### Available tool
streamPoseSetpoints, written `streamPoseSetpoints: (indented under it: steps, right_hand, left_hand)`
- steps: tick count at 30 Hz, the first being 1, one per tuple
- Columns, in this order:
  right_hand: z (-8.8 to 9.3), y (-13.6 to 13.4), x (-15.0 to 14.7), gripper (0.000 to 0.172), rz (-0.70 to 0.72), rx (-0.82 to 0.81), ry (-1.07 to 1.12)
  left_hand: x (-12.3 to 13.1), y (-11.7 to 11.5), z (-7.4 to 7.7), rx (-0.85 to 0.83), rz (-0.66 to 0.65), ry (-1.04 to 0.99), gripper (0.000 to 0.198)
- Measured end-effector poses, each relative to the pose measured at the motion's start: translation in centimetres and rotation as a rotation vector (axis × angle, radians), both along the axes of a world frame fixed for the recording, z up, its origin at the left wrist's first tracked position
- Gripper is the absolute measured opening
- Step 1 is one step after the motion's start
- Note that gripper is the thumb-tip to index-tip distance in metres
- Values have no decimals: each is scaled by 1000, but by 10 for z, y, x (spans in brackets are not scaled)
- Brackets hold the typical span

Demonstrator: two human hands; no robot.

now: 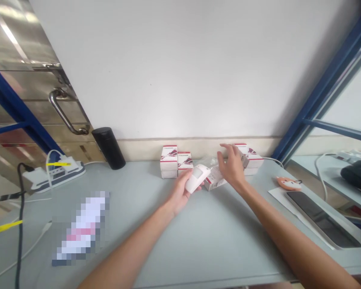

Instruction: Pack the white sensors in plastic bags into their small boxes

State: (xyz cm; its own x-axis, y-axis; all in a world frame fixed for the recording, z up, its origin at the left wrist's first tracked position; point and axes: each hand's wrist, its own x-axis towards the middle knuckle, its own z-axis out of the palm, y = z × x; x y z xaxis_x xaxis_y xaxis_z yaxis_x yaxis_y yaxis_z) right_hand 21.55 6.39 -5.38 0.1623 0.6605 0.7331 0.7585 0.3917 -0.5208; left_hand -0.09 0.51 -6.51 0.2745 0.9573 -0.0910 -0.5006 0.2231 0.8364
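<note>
My left hand (180, 192) is closed around a small white device (196, 178) and holds it just above the grey table (204, 237). My right hand (232, 164) reaches forward with its fingers spread, resting on a tipped white and red box (214, 181) and clear plastic wrapping (212, 162). Behind it stands another white and red box (252, 159). Two stacked white and red boxes (169, 160) and a lower one (185, 159) stand left of the device, by the wall.
A black cylinder (108, 147) stands at the back left, next to a white power strip (52, 173) with cables. A dark tablet (321, 218) on paper and a small orange fox-shaped object (289, 184) lie at the right. Blue frame posts (321, 92) flank the table.
</note>
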Motion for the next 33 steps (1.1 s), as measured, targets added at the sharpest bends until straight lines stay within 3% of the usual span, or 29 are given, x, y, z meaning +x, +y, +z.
streamPoseSetpoints:
  steps: [3, 5, 10, 17, 22, 27, 30, 33]
  right_hand:
    - [3, -24, -10, 26, 149, 51, -43]
    - [7, -33, -16, 26, 205, -7, -28]
    - [10, -39, -27, 37, 241, -282, 85]
    - [6, -39, -27, 45, 206, -444, 50]
    - [6, -43, -32, 51, 242, -519, 41]
    - [12, -30, -16, 32, 503, -507, 414]
    - [17, -13, 15, 29, 354, -359, 651]
    - [23, -7, 39, 24, 221, -258, 705]
  left_hand:
    - [6, -2, -3, 49, 81, 104, 42]
    - [9, -4, -5, 75, 131, 185, 47]
    - [12, -7, -7, 192, 205, 338, 46]
    - [6, -8, -11, 527, 377, 642, 33]
    - [6, -10, -4, 457, 390, 605, 36]
    - [5, -5, 2, 178, 343, 392, 46]
    - [4, -2, 0, 100, 336, 338, 48]
    - [5, -2, -3, 117, 320, 310, 50]
